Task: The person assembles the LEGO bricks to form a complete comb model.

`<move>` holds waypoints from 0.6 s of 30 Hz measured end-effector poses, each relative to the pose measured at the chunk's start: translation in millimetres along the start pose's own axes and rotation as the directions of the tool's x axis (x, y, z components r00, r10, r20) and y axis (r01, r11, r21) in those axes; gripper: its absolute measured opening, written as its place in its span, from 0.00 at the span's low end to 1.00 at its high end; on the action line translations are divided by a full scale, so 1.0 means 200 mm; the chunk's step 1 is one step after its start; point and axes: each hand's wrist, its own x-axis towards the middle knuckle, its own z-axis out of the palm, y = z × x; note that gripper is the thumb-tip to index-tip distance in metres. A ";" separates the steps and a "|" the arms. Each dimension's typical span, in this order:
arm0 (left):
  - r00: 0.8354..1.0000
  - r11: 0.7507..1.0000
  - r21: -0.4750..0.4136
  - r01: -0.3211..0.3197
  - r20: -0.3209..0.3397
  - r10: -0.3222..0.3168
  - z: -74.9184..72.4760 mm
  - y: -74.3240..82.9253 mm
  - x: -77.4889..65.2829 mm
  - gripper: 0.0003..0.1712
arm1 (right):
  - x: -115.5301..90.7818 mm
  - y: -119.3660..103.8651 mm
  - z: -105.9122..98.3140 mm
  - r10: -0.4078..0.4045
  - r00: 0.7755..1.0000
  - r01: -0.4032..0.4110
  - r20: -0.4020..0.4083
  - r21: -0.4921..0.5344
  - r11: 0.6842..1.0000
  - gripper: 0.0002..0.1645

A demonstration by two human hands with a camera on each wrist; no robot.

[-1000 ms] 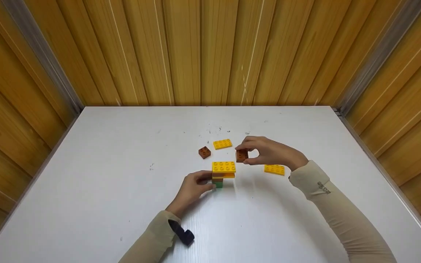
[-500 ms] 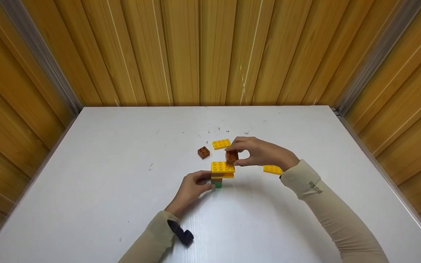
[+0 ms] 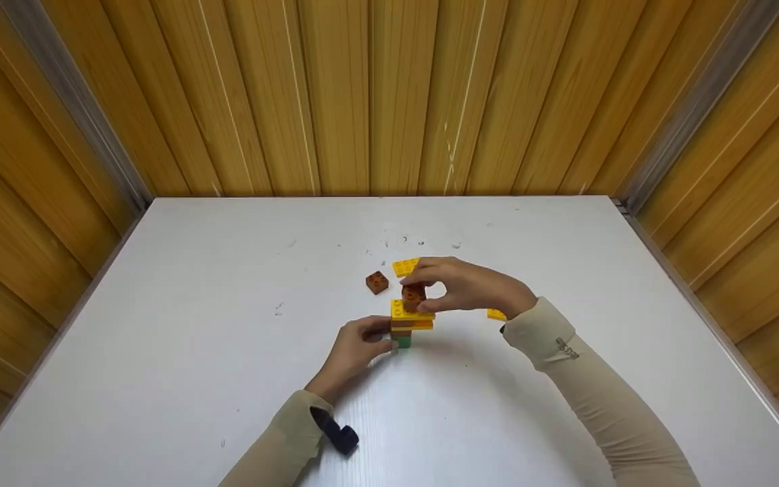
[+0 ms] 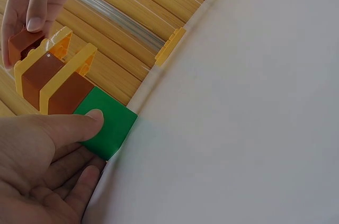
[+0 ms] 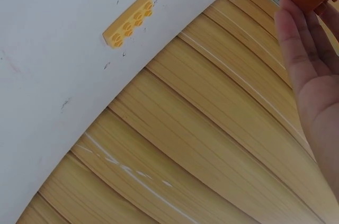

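Note:
A tower of toy building bricks stands on the white table, its green brick [image 4: 112,123] at the bottom, brown bricks and yellow plates alternating above. The top yellow plate [image 3: 398,310] juts out to the right over the lower layers. My left hand [image 3: 356,350] grips the tower from the left, thumb on the green brick. Between thumb and fingers, my right hand [image 3: 470,287] pinches a brown brick [image 3: 414,296] just over the top plate. In the left wrist view this brown brick [image 4: 24,44] is slightly tilted against the plate's studs.
Behind the tower lie a loose brown brick [image 3: 376,282] and a yellow plate [image 3: 404,267], the latter partly covered by the right hand. Another yellow plate [image 3: 496,314] shows beside the right wrist. Wood-patterned panels [image 3: 362,101] rise behind the table [image 3: 193,304].
My right hand has carried the brown brick leftward, from beside the tower to over its top plate. The left hand keeps its grip on the tower in the same place.

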 end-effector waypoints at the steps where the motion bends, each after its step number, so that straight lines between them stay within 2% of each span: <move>1: 1.000 1.000 -0.001 -0.005 0.000 0.005 0.00 0.00 0.00 0.23 | 0.00 0.00 0.00 -0.003 1.000 0.003 0.001 0.001 1.000 0.24; 12: 1.000 0.999 -0.033 -0.008 -0.008 0.008 0.00 0.00 0.00 0.23 | 0.05 -0.02 0.02 -0.020 0.999 0.021 0.027 -0.015 1.000 0.21; 18: 1.000 1.000 -0.005 0.004 -0.006 -0.004 0.00 0.00 0.00 0.22 | 0.05 -0.03 0.03 -0.024 0.999 0.026 0.025 -0.070 0.997 0.23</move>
